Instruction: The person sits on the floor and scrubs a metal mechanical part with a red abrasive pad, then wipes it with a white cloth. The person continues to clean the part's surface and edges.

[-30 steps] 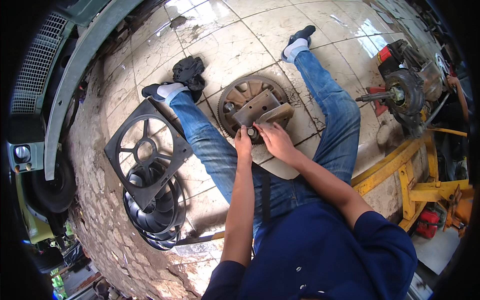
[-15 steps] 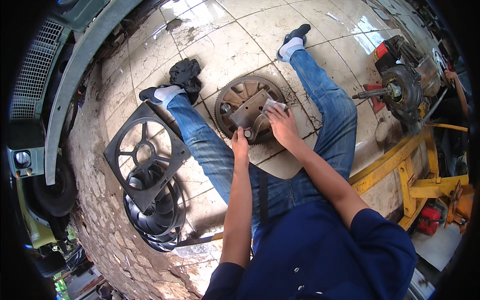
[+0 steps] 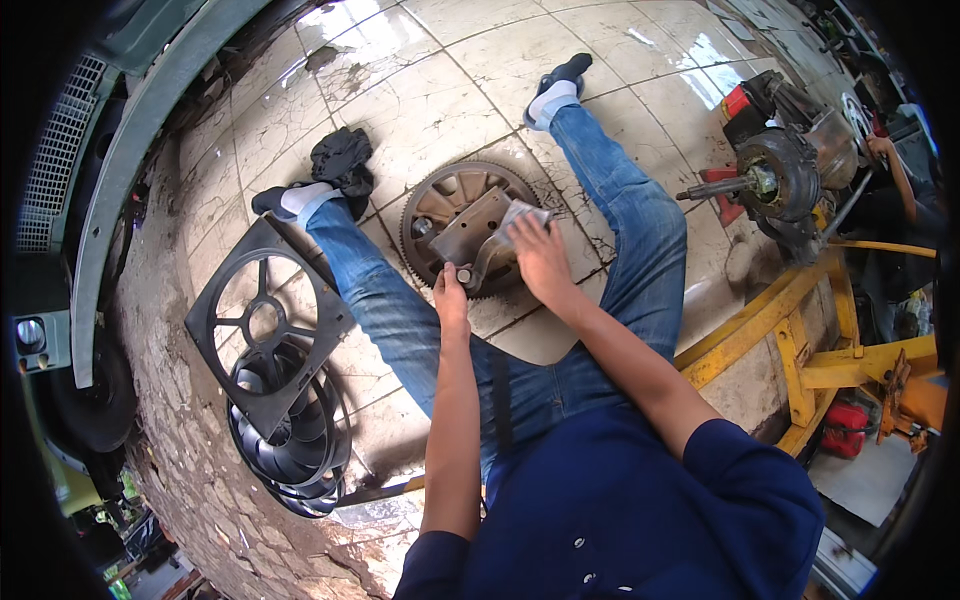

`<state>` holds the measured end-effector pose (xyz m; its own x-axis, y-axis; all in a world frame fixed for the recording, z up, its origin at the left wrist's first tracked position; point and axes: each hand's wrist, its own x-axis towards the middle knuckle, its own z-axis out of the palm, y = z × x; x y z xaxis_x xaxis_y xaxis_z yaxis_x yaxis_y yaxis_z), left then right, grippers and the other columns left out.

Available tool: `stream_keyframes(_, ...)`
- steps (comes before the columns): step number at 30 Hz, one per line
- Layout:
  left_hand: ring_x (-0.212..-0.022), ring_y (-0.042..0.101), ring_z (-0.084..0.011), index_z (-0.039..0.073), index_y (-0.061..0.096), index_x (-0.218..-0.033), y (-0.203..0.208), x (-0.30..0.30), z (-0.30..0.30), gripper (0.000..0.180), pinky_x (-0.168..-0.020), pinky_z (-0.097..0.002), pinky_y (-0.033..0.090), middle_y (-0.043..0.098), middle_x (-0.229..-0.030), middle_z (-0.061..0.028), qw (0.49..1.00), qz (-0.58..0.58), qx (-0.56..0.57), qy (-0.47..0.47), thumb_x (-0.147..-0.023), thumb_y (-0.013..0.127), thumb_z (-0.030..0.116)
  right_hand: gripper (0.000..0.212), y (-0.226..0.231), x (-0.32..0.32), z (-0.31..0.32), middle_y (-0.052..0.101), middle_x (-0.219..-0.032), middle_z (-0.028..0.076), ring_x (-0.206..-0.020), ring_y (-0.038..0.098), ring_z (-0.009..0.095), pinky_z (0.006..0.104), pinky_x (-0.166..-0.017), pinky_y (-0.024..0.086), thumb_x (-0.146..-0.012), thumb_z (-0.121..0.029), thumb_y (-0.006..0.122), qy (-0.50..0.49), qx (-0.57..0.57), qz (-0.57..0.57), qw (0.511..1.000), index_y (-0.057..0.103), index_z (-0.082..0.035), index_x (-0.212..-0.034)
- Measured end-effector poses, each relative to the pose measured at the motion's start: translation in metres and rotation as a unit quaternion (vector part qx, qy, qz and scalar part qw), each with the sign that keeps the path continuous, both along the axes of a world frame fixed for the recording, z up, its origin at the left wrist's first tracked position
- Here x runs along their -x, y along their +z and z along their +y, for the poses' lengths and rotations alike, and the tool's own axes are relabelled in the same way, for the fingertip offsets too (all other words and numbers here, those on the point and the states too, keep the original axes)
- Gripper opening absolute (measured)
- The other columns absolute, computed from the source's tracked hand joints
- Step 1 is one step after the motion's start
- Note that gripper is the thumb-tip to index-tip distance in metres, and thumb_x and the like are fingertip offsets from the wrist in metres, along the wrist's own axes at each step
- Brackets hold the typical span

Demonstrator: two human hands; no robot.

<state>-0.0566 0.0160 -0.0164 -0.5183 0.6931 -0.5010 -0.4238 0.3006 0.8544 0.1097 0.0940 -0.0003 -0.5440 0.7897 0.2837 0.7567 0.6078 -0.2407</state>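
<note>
Brown angled metal bracket: centre, atop the round toothed brown metal wheel.
Left hand: fingers nearly together at its near edge, grip unclear.
Right hand: fingers outstretched over a thin grey sheet, farther away than a second ago.

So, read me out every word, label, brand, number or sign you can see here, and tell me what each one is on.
There are none I can read.
Toothed wheel and metal bracket: no legible lettering.
Black fan shroud: none legible.
Dark blue shirt: small white spots, too small to make out.
Red object at lower right: any marking is too small to read.
</note>
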Motion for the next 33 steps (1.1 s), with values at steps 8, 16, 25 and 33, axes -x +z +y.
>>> stream_keyframes(8,-0.093,0.057,-0.0140,0.001,0.067,-0.101,0.012,-0.007,0.002,0.045,-0.090,-0.0285,0.042,0.068,-0.097,-0.0062,0.999,0.039,-0.002,0.014,-0.102,0.045,0.041,0.043,0.003,-0.008,0.004,0.048,-0.143,0.005,-0.137,0.038,0.020,0.0532,-0.111,0.025,-0.087,-0.013,0.058,-0.031,0.035,-0.010,0.999,0.057,-0.010,-0.130)
stream_keyframes(16,-0.102,0.055,-0.0161,0.002,0.061,-0.113,0.005,-0.003,0.000,0.049,-0.095,-0.0301,0.040,0.067,-0.104,-0.0077,0.993,0.073,-0.093,-0.015,-0.102,0.039,0.044,0.048,0.001,-0.009,-0.008,0.045,-0.145,0.006,-0.139,0.033,0.022,0.0551,-0.112,0.024,-0.086,-0.011,0.060,-0.013,0.050,0.011,0.999,0.053,-0.009,-0.133)
stream_keyframes(25,-0.103,0.057,-0.0173,0.000,0.050,-0.125,0.017,-0.005,0.011,0.042,-0.094,-0.0323,0.043,0.062,-0.111,-0.0099,0.980,0.183,-0.077,-0.018,-0.095,0.061,0.028,0.047,-0.005,-0.006,-0.001,0.044,-0.145,0.006,-0.141,0.031,0.023,0.0543,-0.113,0.023,-0.087,-0.010,0.059,-0.035,0.066,0.033,0.997,0.053,-0.009,-0.134)
stream_keyframes(33,-0.099,0.062,-0.0193,-0.007,0.060,-0.117,-0.001,-0.002,0.004,0.044,-0.088,-0.0317,0.047,0.066,-0.110,-0.0165,0.961,0.272,0.030,0.039,-0.091,0.067,0.027,0.041,-0.027,-0.017,-0.005,0.047,-0.143,0.007,-0.138,0.036,0.023,0.0507,-0.110,0.030,-0.093,-0.013,0.053,-0.053,0.122,0.100,0.986,0.053,-0.010,-0.134)
